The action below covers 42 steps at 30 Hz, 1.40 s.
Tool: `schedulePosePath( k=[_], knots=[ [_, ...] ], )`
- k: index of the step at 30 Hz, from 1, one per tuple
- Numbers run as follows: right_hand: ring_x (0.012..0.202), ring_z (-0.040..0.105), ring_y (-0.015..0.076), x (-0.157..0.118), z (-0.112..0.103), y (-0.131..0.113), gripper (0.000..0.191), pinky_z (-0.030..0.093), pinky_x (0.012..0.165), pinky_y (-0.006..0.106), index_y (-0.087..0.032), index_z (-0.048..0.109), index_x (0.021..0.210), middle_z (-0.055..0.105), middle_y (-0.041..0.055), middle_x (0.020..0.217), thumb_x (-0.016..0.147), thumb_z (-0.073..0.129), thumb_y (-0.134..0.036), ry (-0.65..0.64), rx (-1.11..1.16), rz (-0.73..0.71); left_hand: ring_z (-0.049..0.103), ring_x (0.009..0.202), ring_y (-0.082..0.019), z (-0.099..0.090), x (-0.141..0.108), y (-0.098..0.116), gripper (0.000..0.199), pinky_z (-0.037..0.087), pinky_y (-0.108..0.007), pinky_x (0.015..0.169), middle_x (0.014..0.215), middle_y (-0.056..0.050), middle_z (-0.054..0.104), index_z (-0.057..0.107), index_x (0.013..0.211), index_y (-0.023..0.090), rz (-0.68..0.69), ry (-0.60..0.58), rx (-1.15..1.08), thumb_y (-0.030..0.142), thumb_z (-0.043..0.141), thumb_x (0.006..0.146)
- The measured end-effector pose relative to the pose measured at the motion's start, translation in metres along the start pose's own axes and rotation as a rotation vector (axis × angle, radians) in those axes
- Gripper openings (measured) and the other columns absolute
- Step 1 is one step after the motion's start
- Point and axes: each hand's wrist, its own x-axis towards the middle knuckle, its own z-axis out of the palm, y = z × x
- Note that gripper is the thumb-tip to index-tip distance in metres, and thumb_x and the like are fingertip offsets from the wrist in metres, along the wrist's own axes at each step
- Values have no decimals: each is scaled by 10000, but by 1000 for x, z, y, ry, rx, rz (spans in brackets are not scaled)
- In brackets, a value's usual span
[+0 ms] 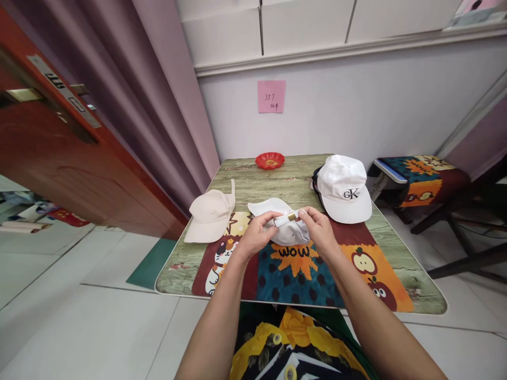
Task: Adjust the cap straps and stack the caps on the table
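Observation:
A white cap [289, 237] lies in front of me on the patterned mat, its brim [269, 205] pointing away toward the back left. Above its rear edge runs the white adjusting strap [284, 219] with a brass-coloured buckle [292, 216]. My left hand [259, 230] pinches the strap's left part between thumb and fingers. At the buckle side, my right hand [317, 224] is closed on the strap's other end. To the left rests a cream cap [212, 214], its loose strap [233, 190] sticking up. A white cap with "CK" lettering [344, 184] tops a stack at the right, with dark fabric beneath it.
The wood-grain table [178, 269] has a light rim. A red scalloped dish [270, 160] stands near its back edge, below a pink note [271, 96] on the wall. A wooden door [99, 153] and purple curtain [166, 79] are left; a stool [423, 171] stands right.

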Motion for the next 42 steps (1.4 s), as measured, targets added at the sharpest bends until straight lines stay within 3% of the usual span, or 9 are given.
schedulePosePath(
  k=[4,10,21,31,36,38,40,42],
  knots=[
    [680,536,178,-3,1,-2,306,417,634,283,-223,613,756,644,14,754,859,603,-512,-32,-27,-21,656,1004,-241,3,1,2,236,480,-300,890,1079,-69,746,750,1041,177,26,-52,-13,246,662,834],
    [670,537,175,-6,5,-3,294,423,631,282,-221,605,765,643,16,745,863,609,-498,-80,-39,-55,631,850,-195,3,0,-9,285,457,-257,760,950,-60,736,754,936,152,2,-14,-27,421,708,854],
    [643,548,174,-9,2,0,251,421,601,285,-213,666,802,656,8,733,787,674,-464,-133,-185,-53,540,659,-127,4,-3,-24,334,402,-235,641,725,5,651,721,784,148,-116,83,-94,461,823,732],
    [646,596,204,1,-8,21,221,434,583,290,-243,681,742,684,12,677,763,663,-462,81,-342,7,580,811,-178,-2,-7,-14,272,434,-259,747,862,-43,678,750,842,164,-13,-38,-14,432,754,801],
    [849,681,265,7,-19,37,302,527,708,344,-254,671,867,748,65,842,801,654,-548,276,-186,44,615,927,-213,-6,-14,-3,246,453,-288,826,964,-75,703,757,846,171,27,-96,-41,412,709,859],
    [1017,695,281,11,-26,40,436,554,831,386,-246,654,1072,760,105,1065,831,634,-608,225,-2,78,626,932,-218,-7,-15,-2,246,462,-293,837,963,-78,719,767,874,172,20,-57,-40,414,726,851],
    [1213,645,290,11,-34,43,628,528,980,432,-248,565,1309,679,135,1323,831,645,-648,32,150,62,640,910,-216,-9,-15,-4,260,475,-295,836,950,-74,736,775,914,177,12,8,-46,425,731,848],
    [1363,541,308,9,-44,47,804,457,1098,471,-264,479,1444,552,139,1493,778,725,-642,-215,117,-9,656,956,-231,-13,-17,-7,279,485,-313,886,989,-81,751,783,955,186,20,53,-31,437,692,879]
  ],
)
